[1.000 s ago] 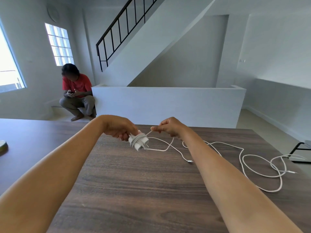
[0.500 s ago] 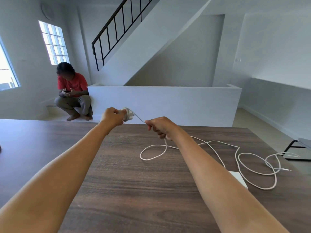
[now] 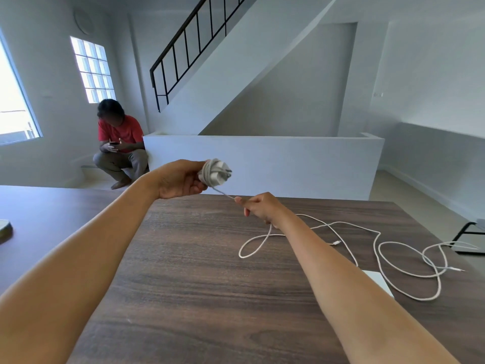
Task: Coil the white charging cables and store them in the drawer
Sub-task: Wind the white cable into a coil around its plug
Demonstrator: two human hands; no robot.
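My left hand (image 3: 179, 179) grips a white charger plug (image 3: 215, 172) with cable wound round it, held up above the far part of the dark wooden table (image 3: 199, 285). A taut stretch of that white cable runs down to my right hand (image 3: 258, 207), which pinches it. Below my right hand the cable's free end hangs in a loop (image 3: 253, 245) onto the table. A second white cable (image 3: 409, 261) lies in loose loops at the right of the table. No drawer is in view.
A flat white object (image 3: 378, 281) lies partly hidden behind my right forearm. A round object (image 3: 4, 229) sits at the table's left edge. A person in a red shirt (image 3: 119, 145) crouches beyond the table. A black metal frame (image 3: 469, 236) stands at the right.
My left hand has lifted the wound plug up and turned it, prongs now pointing right. My right hand has dropped lower and rightward along the cable; the loose loop has shortened.
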